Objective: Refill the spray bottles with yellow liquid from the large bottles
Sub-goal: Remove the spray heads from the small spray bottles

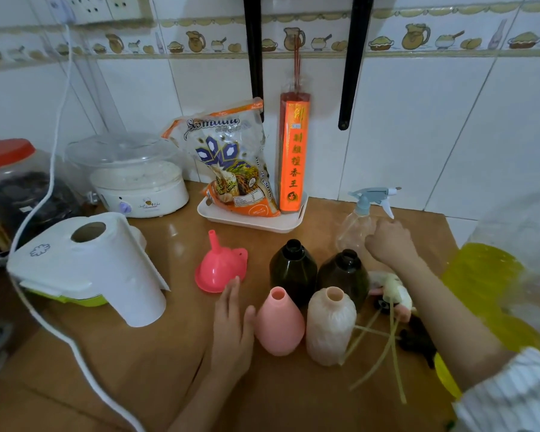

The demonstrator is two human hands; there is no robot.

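Note:
Several open spray bottles stand mid-table: a pink one (279, 322), a cream one (330, 325), and two dark ones (293, 271) (340, 274) behind them. A clear spray bottle (354, 227) with a blue trigger head stands at the back right. My right hand (390, 243) grips its body. My left hand (233, 325) lies flat with straight fingers beside the pink bottle, near a pink funnel (220, 266). Large bottles of yellow liquid (493, 275) stand at the right edge. Removed spray heads with tubes (390, 294) lie under my right forearm.
A paper towel roll (106, 269) on a white holder lies at the left, with a white cable (60, 335) crossing the table. A white tray (253, 219) at the back holds a noodle pack and an incense box. A white steamer (138, 182) and a red-lidded jar (10, 169) stand back left.

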